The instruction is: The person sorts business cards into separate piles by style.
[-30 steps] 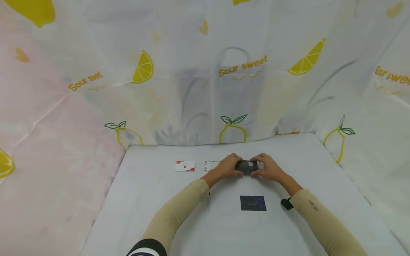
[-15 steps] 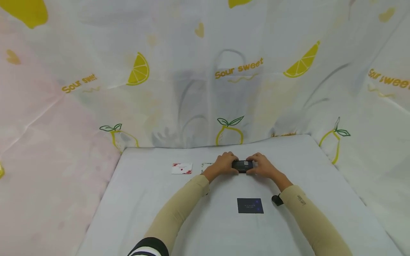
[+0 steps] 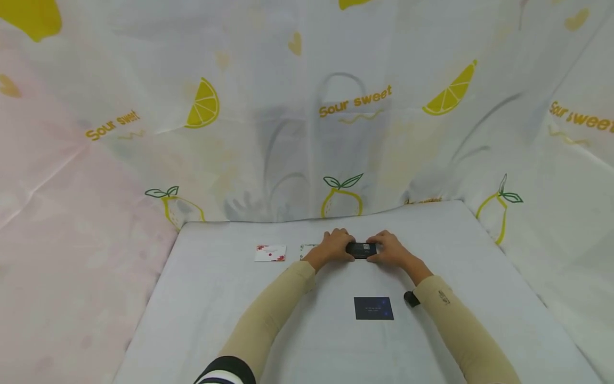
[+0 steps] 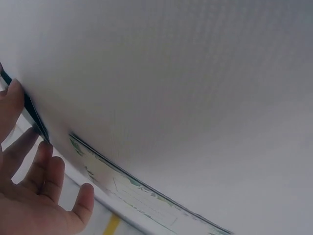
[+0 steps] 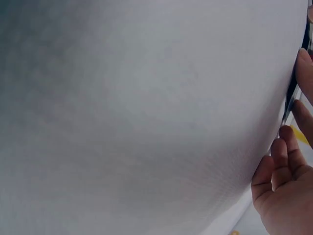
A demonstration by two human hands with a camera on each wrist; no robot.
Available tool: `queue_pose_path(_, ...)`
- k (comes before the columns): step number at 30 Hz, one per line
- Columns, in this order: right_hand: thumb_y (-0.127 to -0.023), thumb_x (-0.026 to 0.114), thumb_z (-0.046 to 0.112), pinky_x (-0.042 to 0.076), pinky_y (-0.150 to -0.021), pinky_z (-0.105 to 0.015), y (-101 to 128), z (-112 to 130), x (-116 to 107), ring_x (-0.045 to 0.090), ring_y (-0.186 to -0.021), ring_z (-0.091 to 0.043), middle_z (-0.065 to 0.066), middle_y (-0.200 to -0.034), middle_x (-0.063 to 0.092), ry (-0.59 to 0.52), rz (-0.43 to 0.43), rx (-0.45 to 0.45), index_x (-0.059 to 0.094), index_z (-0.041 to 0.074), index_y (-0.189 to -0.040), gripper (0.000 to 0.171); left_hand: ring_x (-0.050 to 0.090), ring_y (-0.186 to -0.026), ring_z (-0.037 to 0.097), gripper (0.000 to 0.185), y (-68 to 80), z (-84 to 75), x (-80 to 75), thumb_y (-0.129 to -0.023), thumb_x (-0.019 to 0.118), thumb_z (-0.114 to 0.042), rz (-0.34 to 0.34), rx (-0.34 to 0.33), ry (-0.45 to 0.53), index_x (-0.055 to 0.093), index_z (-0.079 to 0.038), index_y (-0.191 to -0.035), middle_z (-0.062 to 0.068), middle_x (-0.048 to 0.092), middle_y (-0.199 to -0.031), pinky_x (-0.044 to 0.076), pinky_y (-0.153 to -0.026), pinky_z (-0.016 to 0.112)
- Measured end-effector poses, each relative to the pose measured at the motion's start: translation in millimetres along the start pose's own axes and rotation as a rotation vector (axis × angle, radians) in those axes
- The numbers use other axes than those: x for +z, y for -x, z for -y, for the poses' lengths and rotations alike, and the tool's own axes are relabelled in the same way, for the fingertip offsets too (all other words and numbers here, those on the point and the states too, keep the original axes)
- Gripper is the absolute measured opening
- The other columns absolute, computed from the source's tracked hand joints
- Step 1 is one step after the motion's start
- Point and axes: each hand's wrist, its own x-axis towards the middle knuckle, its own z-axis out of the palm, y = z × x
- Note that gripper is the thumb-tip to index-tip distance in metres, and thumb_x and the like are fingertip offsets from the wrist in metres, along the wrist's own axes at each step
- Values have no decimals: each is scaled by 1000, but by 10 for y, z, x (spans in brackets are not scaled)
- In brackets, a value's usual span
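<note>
A small dark card stack (image 3: 361, 249) with a pale label lies on the far middle of the white table (image 3: 216, 298). My left hand (image 3: 336, 246) pinches its left end and my right hand (image 3: 387, 249) pinches its right end. In the left wrist view my left fingertips (image 4: 14, 98) touch the stack's thin dark edge (image 4: 30, 111). The right wrist view shows my right fingertips (image 5: 303, 63) against the same dark edge (image 5: 292, 93). A flat dark blue card (image 3: 373, 308) lies nearer to me, between my forearms.
Two pale cards lie left of my hands: one with red marks (image 3: 271, 253), one with green print (image 3: 307, 249), the latter also under my left hand (image 4: 142, 196). A lemon-print curtain (image 3: 336, 106) hangs around the table. A black wrist camera (image 3: 410, 298) sits on my right sleeve.
Both hands keep their hold on the dark card stack in the same spot. Only the head view has drifted slightly.
</note>
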Motion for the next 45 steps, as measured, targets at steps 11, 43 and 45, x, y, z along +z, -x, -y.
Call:
queue_pose_path(11,-79,83,19,39,-102,-58,16,34,-21,48,-121,-44,-24,-128,55,-17,26,55,64,1,-124,53,50,-122,22,58,0,7,1,-83,78,-43,25,-35,35,61,-21,-134,2,57,-132,37,-105,51)
queue_pose_path(43,-79,83,26,41,-105,-57,235,-74,-179,49,-127,-45,-29,-140,48,-90,74,113,46,-6,-140,79,52,-123,18,63,249,-16,-43,-85,76,-44,-58,125,250,54,-19,-140,4,55,-136,41,-104,40)
queue_pose_path(45,-80,82,26,43,-102,-58,291,-63,-178,50,-124,-46,-29,-140,47,-105,56,103,46,-5,-141,78,53,-122,17,64,312,-28,-40,-85,76,-42,-58,153,305,54,-16,-140,4,57,-135,42,-105,35)
